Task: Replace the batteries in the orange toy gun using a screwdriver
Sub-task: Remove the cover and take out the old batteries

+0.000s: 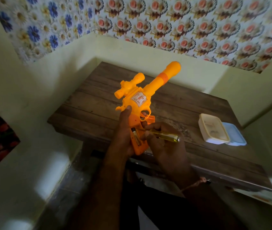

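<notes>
The orange moulded-plastic toy gun [138, 103] is held in the air at the centre of the frame, above the near edge of the dark, plank-grained wooden table [98, 97], with its long round barrel pointing toward the upper right and a stubby scope on its upper-left side. Its grip is wrapped by the left hand [123, 135], with the thumb laid up along the rear of the body. The grip's battery bay is seen open, and a cylindrical battery with a gold-coloured casing [136, 136] lies inside it. The yellow, translucent-handled screwdriver [163, 134] is pinched in the curled fingers of the right hand [163, 143], its thin shaft aimed leftward at the bay; whether the tip touches the battery cannot be told.

The gun is judged light, hollow and stiff, with a smooth and somewhat slippery shell; thin edges around the bay could likely crack under levering. The grip is judged the best place for a hold, as the barrel would give poor control. The battery is judged small, hard and prone to rolling once freed.

At the right of the frame, a cream rectangular plastic tub [213, 128] rests on the table, touching a pale blue rectangular lid or tub [236, 136].
</notes>
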